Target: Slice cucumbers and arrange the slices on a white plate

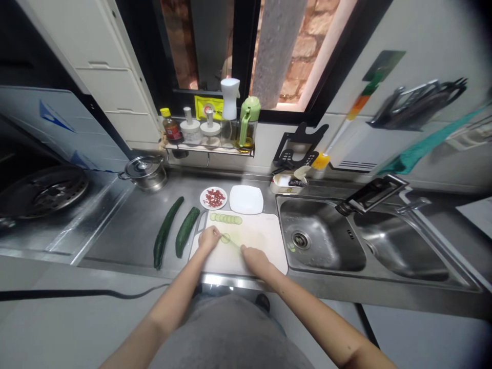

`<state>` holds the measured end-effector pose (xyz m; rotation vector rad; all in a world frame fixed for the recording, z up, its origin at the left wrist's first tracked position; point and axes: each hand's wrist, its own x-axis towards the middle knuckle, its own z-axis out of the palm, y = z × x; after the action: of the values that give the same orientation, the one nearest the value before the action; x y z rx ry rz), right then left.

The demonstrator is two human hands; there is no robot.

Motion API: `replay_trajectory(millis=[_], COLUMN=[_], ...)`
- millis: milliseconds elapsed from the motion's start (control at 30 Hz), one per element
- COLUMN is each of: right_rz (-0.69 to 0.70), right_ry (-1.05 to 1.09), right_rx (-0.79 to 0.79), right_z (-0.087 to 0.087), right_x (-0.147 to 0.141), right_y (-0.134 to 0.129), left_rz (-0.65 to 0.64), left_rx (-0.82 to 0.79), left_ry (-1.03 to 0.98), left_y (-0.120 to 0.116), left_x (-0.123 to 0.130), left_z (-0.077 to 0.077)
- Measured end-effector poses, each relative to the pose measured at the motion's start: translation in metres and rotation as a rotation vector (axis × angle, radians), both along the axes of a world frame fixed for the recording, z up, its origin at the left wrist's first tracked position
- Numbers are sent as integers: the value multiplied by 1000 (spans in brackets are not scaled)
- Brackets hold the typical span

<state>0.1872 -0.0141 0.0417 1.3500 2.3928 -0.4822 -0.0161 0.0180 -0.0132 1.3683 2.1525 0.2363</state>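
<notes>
A white cutting board (pixel 249 261) lies on the steel counter. Along its upper left part runs a row of several thin green slices (pixel 226 219). Below them one round slice (pixel 225 238) rests on the board between the hands. My right hand (pixel 255 260) is closed around the handle end of a thin knife (pixel 235 244), whose blade points left toward that slice. My left hand (pixel 209 239) is at the board's left side with its fingers pinched together near the blade's tip; whatever they hold is too small to make out.
Two green cucumbers (pixel 187 232) lie left of the board. Behind it are a plate of chopped red pieces (pixel 213 198) and a white square dish (pixel 246 199). A lidded pot (pixel 145 173) stands back left; a double sink (pixel 321 236) is at the right.
</notes>
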Motion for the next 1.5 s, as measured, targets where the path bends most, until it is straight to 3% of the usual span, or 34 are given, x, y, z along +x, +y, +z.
replay_trajectory(millis=[233,600,867,967,1067,1233,1500], right_rz=[13,-31,-60,-131,-305,-520,-549], right_ry=[9,-21,-38,-1,80,105,99], right_rx=[10,-34,-86,-87,-66,-70,-39], right_z=[-4,6,25,29,26,15,9], right_x=[10,25,29,35,44,56,56], right_y=[-5,-16,-22,-25,-29,-28,-14], left_rz=[2,1,-32,-147,-248,-216,-76], left_rx=[13,26,89,216,279,261,206], left_ry=[2,1,30,81,144,140,-38], left_y=[-1,-3,-12,-24,-33,-34,-17], left_x=[0,1,4,11,20,28,20], left_z=[-2,2,0,-2,-1,3,-1])
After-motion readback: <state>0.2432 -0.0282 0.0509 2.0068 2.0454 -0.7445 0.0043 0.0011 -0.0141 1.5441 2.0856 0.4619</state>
